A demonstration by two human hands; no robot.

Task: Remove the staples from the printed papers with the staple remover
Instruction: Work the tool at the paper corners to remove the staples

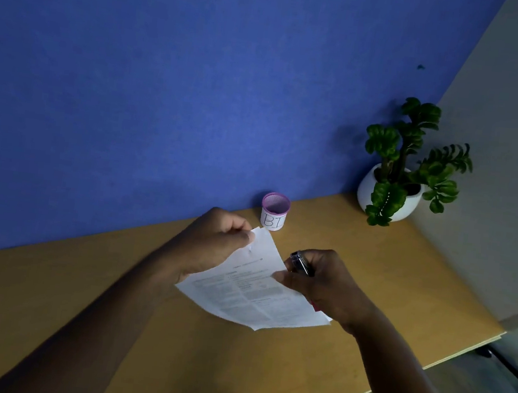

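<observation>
A stack of printed papers (253, 292) is held above the wooden desk (231, 371), its far corner lifted. My left hand (213, 243) pinches that top corner between thumb and fingers. My right hand (325, 284) grips a metal staple remover (300, 262) with a pink part showing under the palm, and its thumb presses on the right edge of the papers. The remover's jaws sit just right of the paper edge, apart from the pinched corner. No staple can be made out.
A small pink mesh cup (274, 211) with a white label stands at the back of the desk against the blue partition (166, 89). A potted plant (398, 180) in a white pot occupies the back right corner. The desk edge runs diagonally at right.
</observation>
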